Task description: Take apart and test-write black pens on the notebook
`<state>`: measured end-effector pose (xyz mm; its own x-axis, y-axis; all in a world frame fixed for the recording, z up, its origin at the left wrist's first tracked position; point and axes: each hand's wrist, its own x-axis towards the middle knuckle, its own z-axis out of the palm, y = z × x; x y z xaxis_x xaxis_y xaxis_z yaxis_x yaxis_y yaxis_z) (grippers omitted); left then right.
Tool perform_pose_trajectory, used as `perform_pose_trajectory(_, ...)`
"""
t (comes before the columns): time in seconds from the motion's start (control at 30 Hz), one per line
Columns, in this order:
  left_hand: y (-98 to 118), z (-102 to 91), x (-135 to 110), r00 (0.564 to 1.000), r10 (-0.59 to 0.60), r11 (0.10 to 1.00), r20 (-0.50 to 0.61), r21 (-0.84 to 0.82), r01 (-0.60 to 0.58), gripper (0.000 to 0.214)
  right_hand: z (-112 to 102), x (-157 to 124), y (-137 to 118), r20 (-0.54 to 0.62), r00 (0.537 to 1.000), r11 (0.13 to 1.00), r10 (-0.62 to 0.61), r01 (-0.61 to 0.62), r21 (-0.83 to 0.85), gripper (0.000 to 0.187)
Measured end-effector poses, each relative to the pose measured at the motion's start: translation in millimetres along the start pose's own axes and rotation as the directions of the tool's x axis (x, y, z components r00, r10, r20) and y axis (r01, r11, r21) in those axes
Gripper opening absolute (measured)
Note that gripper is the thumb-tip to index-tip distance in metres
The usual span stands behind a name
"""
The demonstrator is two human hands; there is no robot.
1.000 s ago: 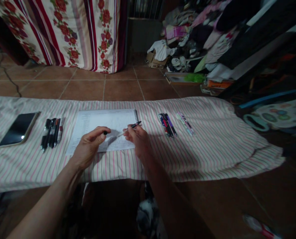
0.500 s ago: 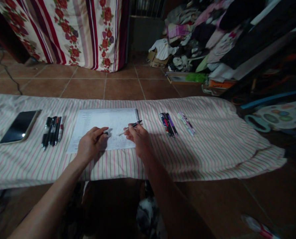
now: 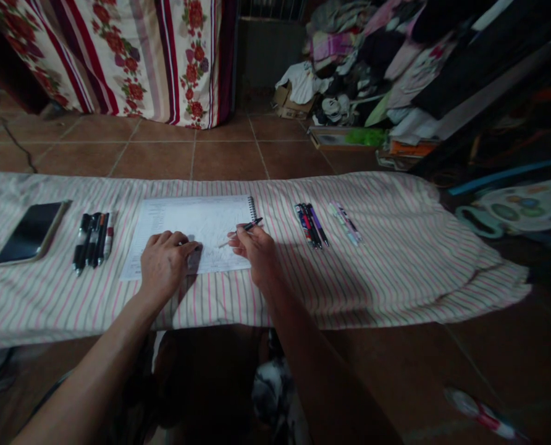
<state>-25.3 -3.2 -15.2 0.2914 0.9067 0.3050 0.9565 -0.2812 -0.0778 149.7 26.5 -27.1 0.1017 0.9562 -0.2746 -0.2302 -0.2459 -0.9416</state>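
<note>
A spiral notebook (image 3: 178,216) lies open on the striped cloth, its coil at the right and faint writing on the page. My right hand (image 3: 259,247) grips a pen (image 3: 252,224), dark at its upper end and pale toward the tip, which points down-left over the page. At the notebook's lower left, my left hand (image 3: 163,262) is closed, palm down, with a small black pen cap (image 3: 180,243) mostly hidden between its fingers. Nearest to my right hand is a row of dark and purple pens (image 3: 312,225).
Left of the notebook are several black markers (image 3: 92,241) and a phone (image 3: 32,232). A few pale pens (image 3: 346,222) lie at the right on the striped cloth (image 3: 409,259). Beyond are a floral curtain (image 3: 150,62) and a clothes pile (image 3: 340,49).
My left hand has turned more palm down, so the cap shows less. My right hand keeps the pen in nearly the same pose. The whole view has shifted slightly.
</note>
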Motion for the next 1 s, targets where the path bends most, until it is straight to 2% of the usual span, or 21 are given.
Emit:
perform_pose_trajectory(0.23,-2.7,1.0,1.0,0.997,0.022,1.0,-0.076,0.018,-0.021,0.026,0.5,-2.6,-1.4,0.013,1.0,1.0,-0.001,0.001,-0.001,0.015)
perform_pose_trajectory(0.53,-1.8,-6.0,-0.6,0.999,0.044,0.995,-0.018,0.085,-0.042,0.029,-1.4,-3.5,-1.0,0.024,1.0,1.0,-0.01,0.01,0.016,0.019)
perform_pose_trajectory(0.83,8.9,-14.1,2.1,1.0,0.011,0.996,-0.005,0.085,-0.01,0.029,-0.1,-4.6,-2.2,0.021,1.0,1.0,-0.004,0.004,0.005,0.017)
perform_pose_trajectory(1.0,5.4,-12.8,2.1,1.0,0.028,0.996,-0.01,0.082,-0.027,0.029,-1.5,-4.9,-2.0,0.028,1.0,1.0,-0.006,0.006,0.006,0.019)
